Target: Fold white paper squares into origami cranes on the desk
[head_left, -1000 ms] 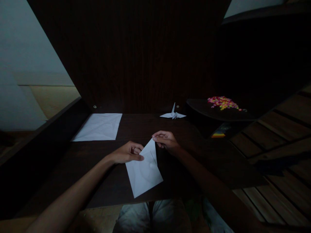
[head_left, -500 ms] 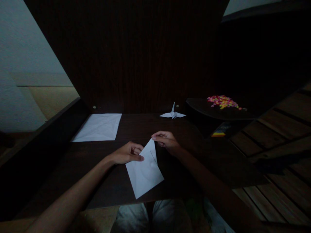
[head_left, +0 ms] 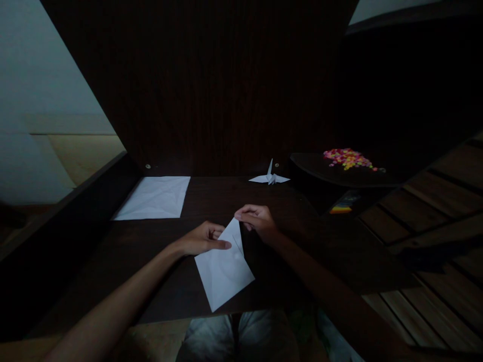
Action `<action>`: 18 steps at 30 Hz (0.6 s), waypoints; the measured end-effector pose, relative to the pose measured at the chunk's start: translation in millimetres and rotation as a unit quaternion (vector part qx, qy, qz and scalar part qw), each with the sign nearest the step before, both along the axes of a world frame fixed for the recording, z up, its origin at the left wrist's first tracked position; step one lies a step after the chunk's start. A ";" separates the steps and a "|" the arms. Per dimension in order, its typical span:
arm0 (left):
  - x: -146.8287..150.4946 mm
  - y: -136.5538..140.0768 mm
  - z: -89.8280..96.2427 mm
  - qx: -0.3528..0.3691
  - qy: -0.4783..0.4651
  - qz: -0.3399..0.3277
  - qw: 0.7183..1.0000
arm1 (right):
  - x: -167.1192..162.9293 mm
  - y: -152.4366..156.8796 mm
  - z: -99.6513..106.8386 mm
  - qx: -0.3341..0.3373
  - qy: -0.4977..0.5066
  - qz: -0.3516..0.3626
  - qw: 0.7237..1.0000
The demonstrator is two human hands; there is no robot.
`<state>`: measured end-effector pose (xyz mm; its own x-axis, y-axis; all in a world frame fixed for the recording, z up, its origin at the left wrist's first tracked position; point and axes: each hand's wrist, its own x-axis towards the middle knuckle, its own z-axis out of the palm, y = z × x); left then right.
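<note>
1. Folded paper (head_left: 225, 281), white and creased, is held between both hands near the front edge of the table (head_left: 219, 198); from where I stand, I can't tell whether its underside touches the tabletop.
2. It looks like a square turned on its corner, with a narrower flap rising to a point at the top and a short dark slit line beside that flap.
3. The person's left hand (head_left: 202, 239) is closed on the paper's left side, thumb lying flat across the front, fingers curled behind and partly hidden by it.
4. The right hand (head_left: 256, 219) is nearly closed too, thumb and forefinger pinching the very tip of the flap, the other fingers tucked in.
5. Over at the far left of the table lies a flat white sheet (head_left: 154, 197), marked with creases.
6. A white paper crane (head_left: 270, 178) sits at the back, wings spread, close to the dark upright panel (head_left: 226, 100).
7. To its right, on a low rounded shelf (head_left: 313, 163), I see a heap of small pink, yellow and orange pieces (head_left: 350, 159), too small to make out singly.
</note>
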<state>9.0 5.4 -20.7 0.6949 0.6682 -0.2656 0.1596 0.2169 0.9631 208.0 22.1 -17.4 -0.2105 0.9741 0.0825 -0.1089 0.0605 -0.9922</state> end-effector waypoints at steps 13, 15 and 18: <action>1.6 -0.4 -3.2 0.039 0.039 0.001 0.998 | -3.8 -1.5 -3.8 -0.027 0.006 0.015 1.000; 2.1 -0.4 -2.9 0.039 0.042 -0.002 0.998 | -4.3 -1.0 -5.0 -0.036 0.005 0.018 0.999; 2.9 -0.5 -2.2 0.041 0.045 -0.006 0.998 | -4.7 -0.7 -6.0 -0.038 0.008 0.022 0.999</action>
<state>12.0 4.8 -22.9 0.6783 0.6828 -0.2714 0.2483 0.1347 0.9593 203.2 21.4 -23.4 -0.2521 0.9676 0.0116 -0.1260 -0.0209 -0.9918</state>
